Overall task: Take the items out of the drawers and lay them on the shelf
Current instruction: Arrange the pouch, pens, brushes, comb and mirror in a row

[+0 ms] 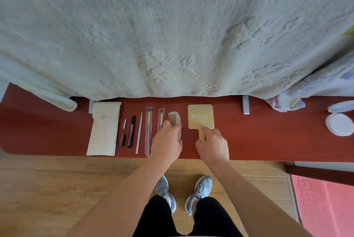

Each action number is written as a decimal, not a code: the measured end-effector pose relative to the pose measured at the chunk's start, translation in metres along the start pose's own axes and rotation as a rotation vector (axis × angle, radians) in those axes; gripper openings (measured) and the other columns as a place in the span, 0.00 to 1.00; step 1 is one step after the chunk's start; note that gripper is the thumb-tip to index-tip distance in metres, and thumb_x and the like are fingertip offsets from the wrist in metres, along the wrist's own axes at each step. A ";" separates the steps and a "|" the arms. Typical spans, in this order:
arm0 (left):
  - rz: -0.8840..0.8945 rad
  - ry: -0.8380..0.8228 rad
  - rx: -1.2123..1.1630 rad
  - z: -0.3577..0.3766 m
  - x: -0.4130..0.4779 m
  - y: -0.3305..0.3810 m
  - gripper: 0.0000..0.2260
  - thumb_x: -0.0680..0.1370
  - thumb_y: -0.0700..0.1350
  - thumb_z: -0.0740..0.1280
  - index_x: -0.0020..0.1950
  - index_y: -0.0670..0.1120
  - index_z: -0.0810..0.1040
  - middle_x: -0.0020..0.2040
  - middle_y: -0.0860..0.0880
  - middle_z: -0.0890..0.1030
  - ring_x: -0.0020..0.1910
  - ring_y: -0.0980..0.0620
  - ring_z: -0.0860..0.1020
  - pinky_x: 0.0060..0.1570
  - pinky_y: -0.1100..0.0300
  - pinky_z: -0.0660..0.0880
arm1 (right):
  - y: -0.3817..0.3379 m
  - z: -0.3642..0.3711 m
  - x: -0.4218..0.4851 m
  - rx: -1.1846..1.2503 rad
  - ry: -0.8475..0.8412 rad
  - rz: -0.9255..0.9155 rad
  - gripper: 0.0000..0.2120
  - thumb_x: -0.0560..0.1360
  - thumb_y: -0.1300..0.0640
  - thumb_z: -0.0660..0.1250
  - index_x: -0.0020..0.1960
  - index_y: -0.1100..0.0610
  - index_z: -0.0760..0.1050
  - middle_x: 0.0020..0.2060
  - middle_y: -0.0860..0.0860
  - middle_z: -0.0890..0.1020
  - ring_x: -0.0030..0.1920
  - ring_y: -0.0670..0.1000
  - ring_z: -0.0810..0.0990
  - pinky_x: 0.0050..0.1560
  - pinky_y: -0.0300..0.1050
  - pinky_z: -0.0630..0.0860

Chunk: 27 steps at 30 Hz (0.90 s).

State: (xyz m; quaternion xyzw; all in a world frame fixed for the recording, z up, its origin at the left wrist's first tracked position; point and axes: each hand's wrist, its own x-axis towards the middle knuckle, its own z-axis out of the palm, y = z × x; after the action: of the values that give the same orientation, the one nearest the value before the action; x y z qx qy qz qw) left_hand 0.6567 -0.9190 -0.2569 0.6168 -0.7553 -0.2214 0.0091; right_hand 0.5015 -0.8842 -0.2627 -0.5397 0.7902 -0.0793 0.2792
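A red-brown shelf (258, 137) runs across the view with items laid in a row. My left hand (167, 141) rests on a pale comb (175, 119), fingers curled over its lower half. My right hand (212, 144) pinches the handle of a yellow hand mirror (200, 116) lying flat on the shelf. Left of the comb lie two wrapped makeup brushes (149, 121), a thin pink stick (139, 133), a dark tube (131, 131), two small pieces (123, 131) and a cream pouch (103, 129).
A pale green blanket (172, 35) hangs over the shelf's far edge. An open white round compact (340, 121) sits at the right end. Wooden floor (57, 188) lies below, with my grey shoes (183, 190) and a pink mat (325, 208) at right.
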 end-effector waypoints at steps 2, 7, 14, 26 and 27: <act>0.008 0.000 -0.010 0.000 0.000 -0.002 0.24 0.77 0.48 0.72 0.72 0.52 0.72 0.59 0.48 0.71 0.50 0.50 0.80 0.47 0.59 0.79 | -0.003 0.002 -0.001 0.001 -0.003 0.000 0.23 0.75 0.54 0.64 0.70 0.52 0.70 0.56 0.54 0.77 0.48 0.59 0.81 0.44 0.47 0.76; 0.014 -0.008 -0.025 0.000 0.001 -0.005 0.24 0.76 0.48 0.72 0.72 0.51 0.71 0.59 0.48 0.71 0.50 0.48 0.80 0.48 0.57 0.80 | -0.008 0.007 -0.002 0.001 0.001 -0.005 0.23 0.75 0.54 0.65 0.70 0.52 0.71 0.55 0.55 0.77 0.47 0.59 0.81 0.44 0.48 0.78; 0.029 -0.012 -0.045 0.001 0.002 -0.009 0.25 0.76 0.48 0.72 0.72 0.52 0.71 0.59 0.48 0.71 0.50 0.48 0.80 0.49 0.55 0.80 | -0.011 0.009 -0.002 -0.010 0.011 -0.007 0.23 0.75 0.55 0.65 0.70 0.52 0.71 0.54 0.55 0.78 0.47 0.59 0.81 0.44 0.48 0.79; 0.055 0.004 -0.057 -0.002 0.002 -0.012 0.25 0.77 0.48 0.72 0.73 0.51 0.70 0.59 0.48 0.71 0.51 0.49 0.80 0.50 0.58 0.78 | -0.013 0.009 -0.003 -0.021 0.006 0.002 0.25 0.75 0.54 0.64 0.72 0.50 0.69 0.56 0.54 0.77 0.47 0.58 0.81 0.44 0.47 0.78; 0.059 0.006 -0.055 -0.002 0.002 -0.012 0.25 0.77 0.48 0.72 0.73 0.51 0.71 0.59 0.48 0.71 0.51 0.50 0.80 0.50 0.58 0.78 | -0.013 0.009 -0.003 -0.024 0.005 0.003 0.25 0.75 0.54 0.64 0.72 0.49 0.69 0.55 0.53 0.77 0.47 0.57 0.81 0.44 0.47 0.77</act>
State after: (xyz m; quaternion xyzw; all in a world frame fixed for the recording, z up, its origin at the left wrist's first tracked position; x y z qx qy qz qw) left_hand 0.6684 -0.9229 -0.2596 0.5945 -0.7666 -0.2400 0.0347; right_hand 0.5179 -0.8851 -0.2636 -0.5415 0.7927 -0.0706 0.2709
